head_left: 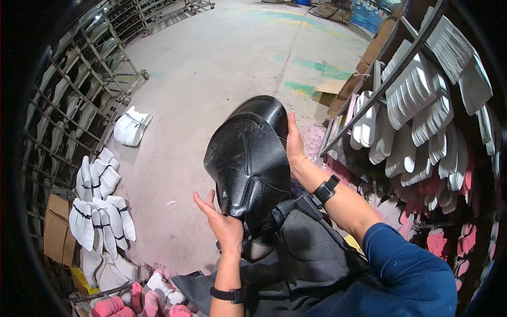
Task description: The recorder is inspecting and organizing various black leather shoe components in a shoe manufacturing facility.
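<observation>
Before me is a bundle of black, stitched leather shoe uppers point(248, 158), broad and rounded at the far end and narrowing toward me. A second curved black piece shows behind the front one. At the narrow near end, my left hand point(226, 226) grips it from below, with the thumb and a finger sticking out to the left and the other fingers hidden. My right hand point(295, 141) presses against the far right side, fingers pointing up and partly behind the leather. Both hands support it above my lap.
At right, a metal rack point(388, 79) holds rows of white insole-shaped pieces point(412, 79), with pink ones lower. Tied white bundles point(100, 222) lie at left beside a cardboard box point(58, 230). Another white bundle point(131, 127) rests on the floor near a left rack point(79, 84). Pink pieces point(108, 307) sit lower left.
</observation>
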`<state>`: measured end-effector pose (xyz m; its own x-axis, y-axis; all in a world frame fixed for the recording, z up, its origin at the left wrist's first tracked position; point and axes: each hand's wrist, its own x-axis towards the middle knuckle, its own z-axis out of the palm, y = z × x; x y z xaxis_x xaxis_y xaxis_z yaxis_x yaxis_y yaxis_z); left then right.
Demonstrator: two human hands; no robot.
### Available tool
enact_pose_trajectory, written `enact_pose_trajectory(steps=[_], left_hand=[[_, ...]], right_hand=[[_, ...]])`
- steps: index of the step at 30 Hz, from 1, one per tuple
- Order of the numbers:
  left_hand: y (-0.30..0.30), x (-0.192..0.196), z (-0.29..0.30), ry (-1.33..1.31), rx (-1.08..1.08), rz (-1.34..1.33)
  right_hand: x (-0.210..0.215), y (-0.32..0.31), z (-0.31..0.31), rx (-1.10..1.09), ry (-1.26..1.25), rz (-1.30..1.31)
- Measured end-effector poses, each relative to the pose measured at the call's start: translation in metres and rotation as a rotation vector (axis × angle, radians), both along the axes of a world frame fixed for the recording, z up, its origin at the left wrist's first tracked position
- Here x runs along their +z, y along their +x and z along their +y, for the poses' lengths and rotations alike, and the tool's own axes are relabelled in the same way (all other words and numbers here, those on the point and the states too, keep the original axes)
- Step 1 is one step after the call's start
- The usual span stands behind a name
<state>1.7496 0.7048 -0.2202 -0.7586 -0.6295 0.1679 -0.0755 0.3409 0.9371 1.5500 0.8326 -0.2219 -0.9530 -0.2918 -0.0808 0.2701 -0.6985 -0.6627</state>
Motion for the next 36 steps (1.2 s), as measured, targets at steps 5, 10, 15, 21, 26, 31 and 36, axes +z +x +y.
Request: enact_pose_trajectory(steps=[5,10,15,21,26,31,36], left_hand=[[-0.001,0.010,0.009,-0.006,0.072,0.061],[-0.002,0.011,0.008,-0.031,0.050,0.165],[-0.001,0.010,0.005,-0.026,0.056,0.146],[-0.001,0.000,0.003,-0.009,0.058,0.053],[0.002,-0.023,-0.019,0.168,0.143,-0.253],[-0.004,-0.035,-0.026,0.566,-0.012,-0.137],[-0.004,-0.013,-0.018,0.492,0.226,-0.021]], right_hand=[[0.009,-0.004,0.003,-0.068,-0.110,-0.032],[0.011,-0.012,0.014,-0.234,-0.068,0.050],[0.003,-0.019,0.019,-0.121,-0.191,0.031],[-0.004,0.002,-0.001,0.114,0.240,-0.049],[-0.002,0.043,-0.020,0.331,0.029,-0.028],[-0.002,0.049,-0.015,0.626,0.388,0.203],[-0.006,0.032,-0.018,0.337,0.340,0.035]])
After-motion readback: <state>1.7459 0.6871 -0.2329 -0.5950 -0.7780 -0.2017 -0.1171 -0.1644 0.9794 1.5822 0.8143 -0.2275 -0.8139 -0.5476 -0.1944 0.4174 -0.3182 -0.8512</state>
